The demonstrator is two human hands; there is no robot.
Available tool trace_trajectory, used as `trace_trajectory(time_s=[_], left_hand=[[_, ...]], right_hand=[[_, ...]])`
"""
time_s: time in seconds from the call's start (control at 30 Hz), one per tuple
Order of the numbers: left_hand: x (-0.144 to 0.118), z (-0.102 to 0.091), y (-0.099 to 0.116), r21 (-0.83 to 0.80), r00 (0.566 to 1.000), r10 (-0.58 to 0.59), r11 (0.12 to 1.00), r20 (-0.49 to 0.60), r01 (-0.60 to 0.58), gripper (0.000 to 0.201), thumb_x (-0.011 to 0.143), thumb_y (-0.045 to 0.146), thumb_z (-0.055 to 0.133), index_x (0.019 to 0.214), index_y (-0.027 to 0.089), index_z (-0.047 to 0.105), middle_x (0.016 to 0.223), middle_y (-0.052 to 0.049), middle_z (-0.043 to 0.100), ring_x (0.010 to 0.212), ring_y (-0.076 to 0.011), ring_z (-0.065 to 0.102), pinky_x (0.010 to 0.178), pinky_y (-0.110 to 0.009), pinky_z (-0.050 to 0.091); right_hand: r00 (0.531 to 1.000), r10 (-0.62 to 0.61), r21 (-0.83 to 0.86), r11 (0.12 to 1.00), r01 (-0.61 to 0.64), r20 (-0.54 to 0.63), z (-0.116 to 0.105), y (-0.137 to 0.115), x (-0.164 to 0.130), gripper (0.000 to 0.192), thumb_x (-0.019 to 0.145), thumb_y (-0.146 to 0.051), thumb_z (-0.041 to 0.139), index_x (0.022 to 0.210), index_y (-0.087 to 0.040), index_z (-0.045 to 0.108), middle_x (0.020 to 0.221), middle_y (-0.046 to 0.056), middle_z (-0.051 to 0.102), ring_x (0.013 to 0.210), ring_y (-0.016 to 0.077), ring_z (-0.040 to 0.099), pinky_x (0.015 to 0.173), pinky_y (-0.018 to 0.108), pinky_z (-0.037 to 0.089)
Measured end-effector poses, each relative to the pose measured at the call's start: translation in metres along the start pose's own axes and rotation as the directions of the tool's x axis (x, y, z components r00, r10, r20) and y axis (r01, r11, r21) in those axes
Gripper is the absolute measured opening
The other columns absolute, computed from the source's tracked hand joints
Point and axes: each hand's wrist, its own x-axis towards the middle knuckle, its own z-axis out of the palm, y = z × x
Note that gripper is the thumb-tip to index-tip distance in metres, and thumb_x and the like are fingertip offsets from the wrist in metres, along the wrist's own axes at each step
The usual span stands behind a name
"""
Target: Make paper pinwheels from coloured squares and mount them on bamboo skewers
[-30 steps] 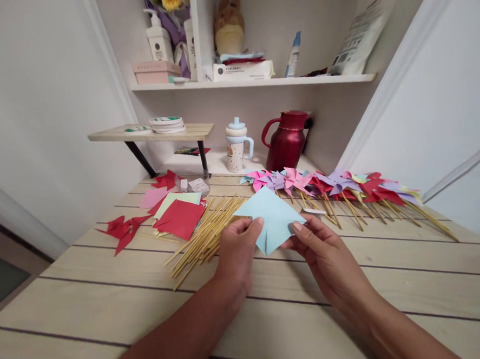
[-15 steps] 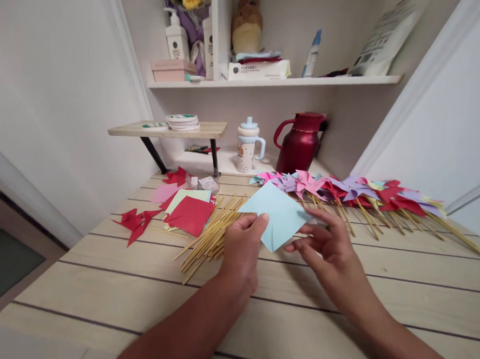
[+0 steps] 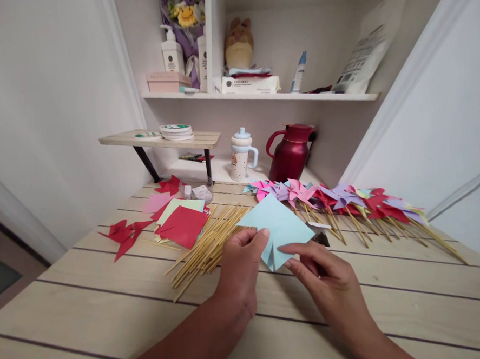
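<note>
Several pointed red paper pieces (image 3: 125, 238) lie far left on the pale planked table (image 3: 85, 302), unmoved since half a second ago, though the whole view has shifted a little. Next comes a loose stack of flat paper squares (image 3: 185, 226), smooth and matte, a red one uppermost with pale green showing from under it. Just right of that, slim round wooden sticks (image 3: 211, 243) fan out in a slanting heap.

The left hand (image 3: 239, 258) partly covers the sticks and grips as before, its thumb pressed on the front of a pale blue paper square (image 3: 281, 217) and its fingers curled beneath the left edge. The square is held above the table, turned corner-down, with a slit running up from the lowest corner. That slit now gapes wider than it did.

The right hand (image 3: 331, 274) has moved from the square's right edge down to the slit: its forefinger rests on the front, the thumb close below at the lower-right edge. Whether the two pinch the paper cannot be told. Beyond, folded paper pinwheels (image 3: 341, 196) on sticks form a colourful row.
</note>
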Motion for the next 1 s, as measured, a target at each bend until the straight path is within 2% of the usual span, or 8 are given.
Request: trace_trajectory(time_s=[0.1,0.2,0.37,0.63,1.0], left_hand=[[-0.002,0.002,0.002,0.006,1.000,-0.009,1.000,-0.009,0.009,0.028,0.073,0.037,0.076,0.062,0.016,0.060,0.063,0.002,0.055,0.060,-0.0112,0.044,0.060,-0.025,0.035],[-0.004,0.004,0.003,0.022,1.000,-0.015,1.000,-0.027,0.016,0.028,0.072,0.037,0.077,0.062,0.017,0.060,0.062,0.003,0.054,0.059,-0.0107,0.042,0.060,-0.025,0.034],[-0.004,0.004,0.001,0.015,1.000,-0.019,1.000,0.007,0.019,0.030,0.070,0.039,0.079,0.062,0.017,0.061,0.061,0.003,0.054,0.059,-0.0108,0.042,0.062,-0.025,0.035],[-0.006,0.005,0.002,0.025,1.000,-0.003,1.000,0.004,0.003,0.027,0.066,0.040,0.083,0.070,0.017,0.069,0.069,0.002,0.059,0.067,-0.0119,0.048,0.069,-0.026,0.038],[-0.008,0.008,-0.001,0.025,1.000,0.031,0.999,0.004,-0.031,0.026,0.062,0.035,0.085,0.063,0.018,0.066,0.059,0.004,0.052,0.058,-0.0091,0.042,0.057,-0.023,0.035]], right_hand=[[0.991,0.130,0.045,0.991,-0.128,-0.043,-0.001,-0.005,0.000,0.010,0.081,-0.033,0.072,0.086,-0.026,0.077,0.056,-0.004,0.047,0.051,0.0138,0.042,0.050,0.028,0.035],[0.963,0.256,0.103,0.964,-0.247,-0.088,-0.003,-0.008,0.002,0.016,0.078,-0.040,0.075,0.075,-0.025,0.075,0.055,-0.003,0.051,0.052,0.0147,0.043,0.051,0.028,0.036],[0.928,0.358,0.161,0.926,-0.341,-0.097,-0.005,-0.007,0.007,0.023,0.075,-0.047,0.076,0.072,-0.024,0.072,0.056,-0.003,0.047,0.054,0.0147,0.040,0.053,0.029,0.034],[0.915,0.399,0.176,0.906,-0.384,-0.057,-0.006,-0.009,0.007,0.029,0.075,-0.051,0.075,0.070,-0.022,0.072,0.054,-0.006,0.031,0.052,0.0130,0.031,0.051,0.028,0.029],[0.919,0.384,0.191,0.912,-0.363,-0.087,-0.009,-0.012,0.007,0.030,0.075,-0.049,0.076,0.065,-0.022,0.068,0.054,-0.006,0.030,0.052,0.0122,0.032,0.050,0.027,0.029]])
